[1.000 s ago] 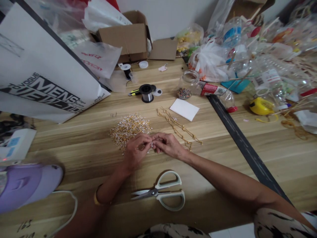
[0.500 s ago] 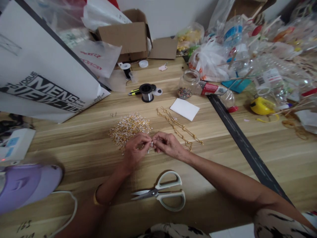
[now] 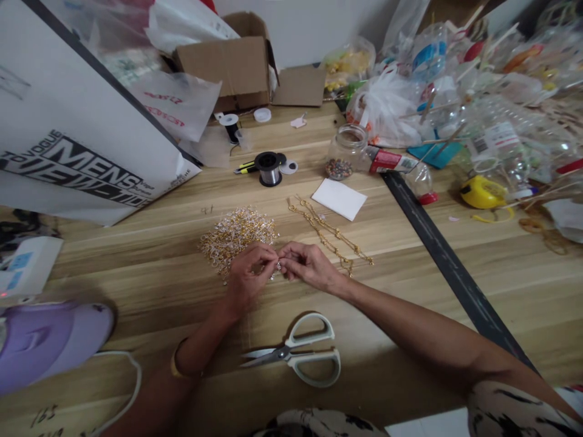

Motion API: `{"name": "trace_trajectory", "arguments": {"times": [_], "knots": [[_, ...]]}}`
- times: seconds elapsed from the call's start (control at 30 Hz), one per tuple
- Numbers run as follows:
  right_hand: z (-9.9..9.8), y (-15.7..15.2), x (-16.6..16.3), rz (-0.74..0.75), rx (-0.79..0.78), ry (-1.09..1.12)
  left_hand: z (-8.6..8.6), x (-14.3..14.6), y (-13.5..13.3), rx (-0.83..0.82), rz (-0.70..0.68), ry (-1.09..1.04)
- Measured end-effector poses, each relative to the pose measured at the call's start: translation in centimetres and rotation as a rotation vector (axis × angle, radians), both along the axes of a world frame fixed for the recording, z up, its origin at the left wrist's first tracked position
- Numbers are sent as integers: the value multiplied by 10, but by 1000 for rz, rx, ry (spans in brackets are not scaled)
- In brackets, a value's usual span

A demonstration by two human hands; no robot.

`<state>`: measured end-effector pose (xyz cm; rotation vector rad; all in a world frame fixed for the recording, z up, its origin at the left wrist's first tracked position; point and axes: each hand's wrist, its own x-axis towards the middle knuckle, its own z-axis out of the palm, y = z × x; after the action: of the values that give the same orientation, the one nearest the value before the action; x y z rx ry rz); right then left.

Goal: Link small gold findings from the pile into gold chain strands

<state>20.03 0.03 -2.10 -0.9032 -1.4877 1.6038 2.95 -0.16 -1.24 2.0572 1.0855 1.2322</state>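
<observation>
- Where the wooden counter (image 3: 136, 273) begins at its left edge, we see a purple object (image 3: 50, 340) with a white cord curling beside it, and behind it a big white printed bag (image 3: 77, 145) lying flat.
- We find a heap of small gold pieces (image 3: 237, 233) near the middle of the counter, just behind our left hand.
- Our left hand (image 3: 248, 276) has its fingertips pressed together on a tiny metal piece (image 3: 278, 265); the wrist carries a yellow band.
- That tiny piece sits between both hands, just above the counter, too small for us to tell its form.
- Our right hand (image 3: 310, 267) meets the left one, its fingers likewise pinching the same piece.
- White-handled scissors (image 3: 300, 355) lie nearer to us, below both hands, blades pointing left.
- Gold chains (image 3: 330, 237) lie stretched out just behind the right hand, with a white card (image 3: 339, 199) beyond them.
- Farther right, a dark strip (image 3: 437, 243) crosses the counter, and bottles and bags crowd the far corner.
</observation>
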Motion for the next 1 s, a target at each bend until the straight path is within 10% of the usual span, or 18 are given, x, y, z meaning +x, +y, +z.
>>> {"name": "trace_trajectory", "arguments": {"times": [1.0], "knots": [[-3, 0, 1, -123, 39, -2, 4, 0, 0, -242, -28, -158]]}}
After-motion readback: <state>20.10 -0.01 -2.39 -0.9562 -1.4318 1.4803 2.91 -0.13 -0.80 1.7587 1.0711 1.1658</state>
